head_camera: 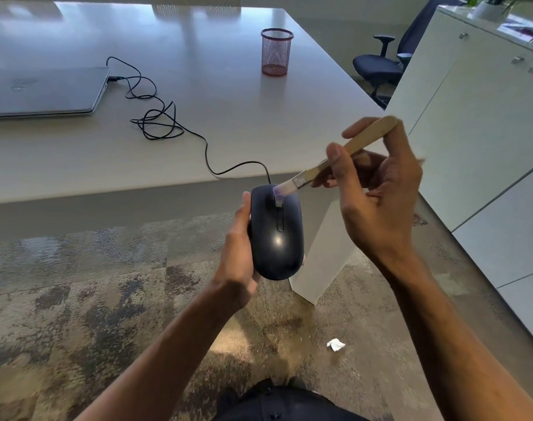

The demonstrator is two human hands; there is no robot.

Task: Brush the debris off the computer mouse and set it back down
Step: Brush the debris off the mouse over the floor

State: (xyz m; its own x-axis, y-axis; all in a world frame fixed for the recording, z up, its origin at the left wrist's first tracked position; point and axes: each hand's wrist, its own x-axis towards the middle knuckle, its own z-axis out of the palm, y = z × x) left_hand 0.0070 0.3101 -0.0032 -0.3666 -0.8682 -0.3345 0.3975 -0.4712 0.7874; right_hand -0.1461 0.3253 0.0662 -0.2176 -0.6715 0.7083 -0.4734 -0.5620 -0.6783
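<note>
My left hand (237, 256) grips a black wired computer mouse (277, 238) from its left side, holding it in the air in front of the table edge, top side up. My right hand (377, 196) holds a small brush with a wooden handle (362, 139). The brush's pale bristles (281, 189) touch the front of the mouse near the scroll wheel. The mouse's black cable (165, 123) runs back over the white table (228, 123) in loose loops to a closed grey laptop (43, 91).
A red mesh pen cup (276, 52) stands on the table at the back. White cabinets (487, 123) line the right side, with a dark office chair (380, 66) behind them. A crumpled white scrap (335, 344) lies on the patterned carpet below.
</note>
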